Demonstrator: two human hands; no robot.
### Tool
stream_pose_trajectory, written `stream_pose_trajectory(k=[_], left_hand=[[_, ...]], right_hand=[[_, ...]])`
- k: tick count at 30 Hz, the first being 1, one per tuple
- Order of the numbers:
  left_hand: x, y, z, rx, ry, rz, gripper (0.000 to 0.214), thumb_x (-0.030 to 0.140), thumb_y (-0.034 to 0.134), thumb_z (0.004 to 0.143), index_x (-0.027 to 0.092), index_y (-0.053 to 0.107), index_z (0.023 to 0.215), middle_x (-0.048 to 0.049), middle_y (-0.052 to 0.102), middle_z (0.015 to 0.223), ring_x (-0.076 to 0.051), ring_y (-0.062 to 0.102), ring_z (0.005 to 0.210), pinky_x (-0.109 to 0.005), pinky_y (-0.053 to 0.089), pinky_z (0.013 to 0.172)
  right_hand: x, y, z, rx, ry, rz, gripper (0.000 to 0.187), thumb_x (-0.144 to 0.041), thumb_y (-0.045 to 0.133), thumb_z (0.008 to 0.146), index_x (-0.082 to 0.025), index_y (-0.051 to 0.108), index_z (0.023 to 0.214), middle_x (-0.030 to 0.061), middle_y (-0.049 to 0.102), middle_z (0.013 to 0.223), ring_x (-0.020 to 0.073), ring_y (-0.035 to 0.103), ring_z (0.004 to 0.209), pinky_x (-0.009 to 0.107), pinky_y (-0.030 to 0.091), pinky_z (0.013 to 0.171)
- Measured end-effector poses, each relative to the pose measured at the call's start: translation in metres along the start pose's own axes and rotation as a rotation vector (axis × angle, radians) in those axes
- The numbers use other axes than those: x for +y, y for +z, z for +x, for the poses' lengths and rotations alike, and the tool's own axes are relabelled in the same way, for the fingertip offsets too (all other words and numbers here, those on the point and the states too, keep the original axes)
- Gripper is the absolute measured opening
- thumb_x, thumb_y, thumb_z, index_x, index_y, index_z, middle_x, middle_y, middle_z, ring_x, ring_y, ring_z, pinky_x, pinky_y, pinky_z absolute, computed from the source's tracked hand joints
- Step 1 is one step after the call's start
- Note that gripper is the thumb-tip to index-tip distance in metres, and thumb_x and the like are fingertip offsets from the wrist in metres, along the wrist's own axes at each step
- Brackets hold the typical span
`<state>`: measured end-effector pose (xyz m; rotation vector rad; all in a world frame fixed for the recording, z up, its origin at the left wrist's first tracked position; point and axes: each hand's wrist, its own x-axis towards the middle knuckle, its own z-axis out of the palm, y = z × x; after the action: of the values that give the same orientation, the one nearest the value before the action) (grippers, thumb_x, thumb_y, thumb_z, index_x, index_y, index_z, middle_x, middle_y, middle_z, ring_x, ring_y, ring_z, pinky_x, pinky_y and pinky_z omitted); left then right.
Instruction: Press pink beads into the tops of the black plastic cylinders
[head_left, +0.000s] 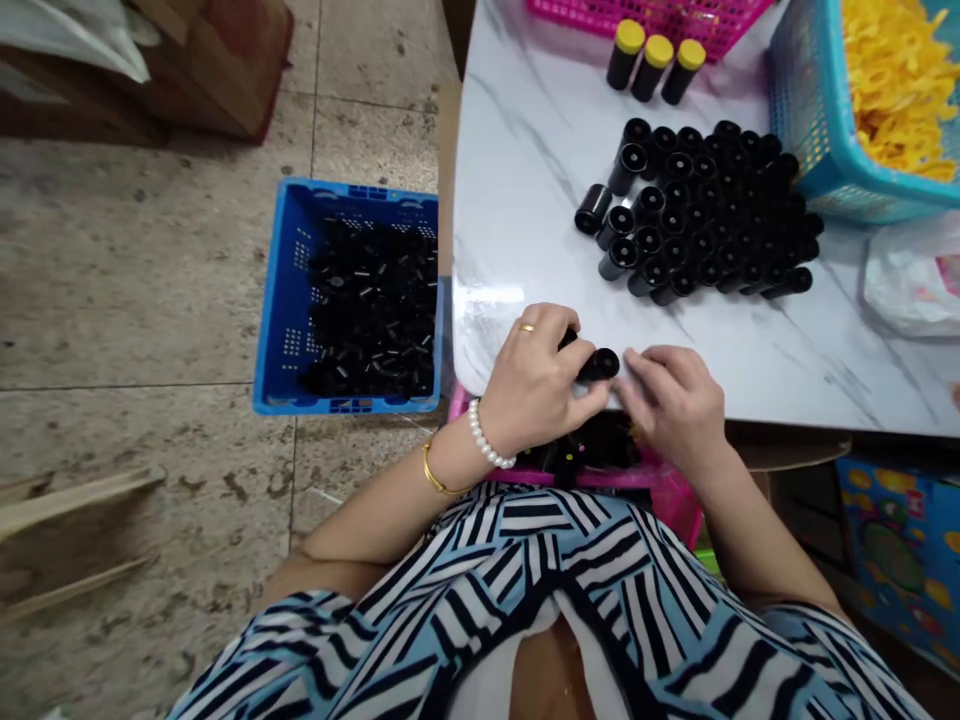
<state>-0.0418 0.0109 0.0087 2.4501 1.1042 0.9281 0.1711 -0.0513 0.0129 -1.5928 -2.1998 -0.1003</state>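
Near the front edge of the table, my left hand (536,375) curls its fingers over black plastic tubes, partly hidden beneath them. The round end of one black tube (606,364) shows between thumb and fingers. Just right of it is my right hand (679,405), fingers bent and a little apart, with nothing visible in them. Whether its fingertips touch the tube I cannot tell. Farther back stands a dense cluster of black tubes (701,240), with one tube (592,208) tilted at its left side. Three black tubes with yellow caps (656,52) stand behind them.
A blue crate (262,330) of black tubes is left of the white table (517,200). A turquoise basket (817,120) holds yellow parts at the back right, near a plastic bag (911,280). A pink basket (720,30) is behind; a pink container (679,500) is below the edge.
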Motion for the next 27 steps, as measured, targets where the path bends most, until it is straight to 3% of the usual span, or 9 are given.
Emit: stream_pose_trajectory(k=[3, 6, 8, 11, 14, 19, 27], left_hand=[[-0.001, 0.002, -0.005, 0.046, -0.024, -0.021, 0.023, 0.034, 0.066, 0.089, 0.013, 0.072, 0.096, -0.0143, 0.06, 0.108, -0.027, 0.053, 0.103, -0.044, 0.05, 0.093], [-0.003, 0.003, -0.009, 0.056, -0.032, -0.038, 0.028, 0.034, 0.065, 0.091, 0.014, 0.07, 0.109, -0.0134, 0.06, 0.111, -0.027, 0.053, 0.104, -0.046, 0.049, 0.094], [-0.005, 0.003, -0.009, 0.051, -0.035, -0.057, 0.033, 0.038, 0.067, 0.092, 0.016, 0.069, 0.117, -0.0127, 0.061, 0.112, -0.027, 0.054, 0.104, -0.047, 0.049, 0.094], [-0.007, 0.002, -0.008, 0.055, -0.036, -0.081, 0.034, 0.04, 0.069, 0.091, 0.017, 0.069, 0.116, -0.0114, 0.061, 0.111, -0.027, 0.056, 0.103, -0.046, 0.049, 0.092], [-0.008, 0.004, -0.008, 0.077, -0.038, -0.084, 0.025, 0.036, 0.069, 0.091, 0.018, 0.07, 0.108, -0.0104, 0.062, 0.11, -0.026, 0.057, 0.104, -0.044, 0.049, 0.092], [-0.007, 0.006, -0.008, 0.106, -0.05, -0.058, 0.019, 0.034, 0.064, 0.095, 0.018, 0.071, 0.101, -0.0097, 0.064, 0.107, -0.024, 0.058, 0.1, -0.041, 0.049, 0.09], [-0.006, 0.006, -0.009, 0.094, -0.047, -0.034, 0.019, 0.032, 0.061, 0.097, 0.015, 0.07, 0.099, -0.0107, 0.064, 0.106, -0.024, 0.056, 0.097, -0.041, 0.048, 0.091]], right_hand=[[-0.009, -0.006, -0.018, -0.059, -0.109, 0.016, 0.049, -0.034, 0.077, 0.088, -0.017, 0.064, 0.132, 0.0145, 0.071, 0.108, 0.0268, 0.064, 0.095, 0.042, 0.057, 0.083], [-0.012, -0.007, -0.025, -0.012, -0.145, 0.167, 0.03, -0.019, 0.075, 0.088, -0.023, 0.069, 0.117, 0.0081, 0.072, 0.094, 0.0215, 0.064, 0.084, 0.037, 0.057, 0.076], [-0.012, -0.009, -0.022, -0.027, -0.023, 0.326, 0.017, -0.017, 0.074, 0.089, -0.025, 0.072, 0.104, 0.0049, 0.073, 0.089, 0.0192, 0.066, 0.081, 0.036, 0.056, 0.075], [-0.012, -0.017, -0.008, -0.109, 0.358, 0.643, 0.004, -0.023, 0.073, 0.091, -0.025, 0.075, 0.095, 0.0025, 0.073, 0.086, 0.0159, 0.066, 0.072, 0.032, 0.055, 0.067], [-0.017, -0.024, 0.01, -0.036, 0.594, 0.832, 0.005, -0.028, 0.074, 0.091, -0.024, 0.078, 0.093, 0.0002, 0.07, 0.08, 0.0114, 0.058, 0.059, 0.027, 0.046, 0.053], [-0.035, -0.021, 0.033, -0.002, 0.466, 0.649, 0.008, -0.025, 0.078, 0.088, -0.027, 0.082, 0.094, 0.0016, 0.074, 0.085, 0.0147, 0.065, 0.075, 0.03, 0.049, 0.065], [-0.047, -0.014, 0.041, 0.046, 0.396, 0.507, 0.006, -0.023, 0.08, 0.086, -0.026, 0.081, 0.091, 0.0005, 0.074, 0.083, 0.015, 0.067, 0.076, 0.031, 0.053, 0.067]])
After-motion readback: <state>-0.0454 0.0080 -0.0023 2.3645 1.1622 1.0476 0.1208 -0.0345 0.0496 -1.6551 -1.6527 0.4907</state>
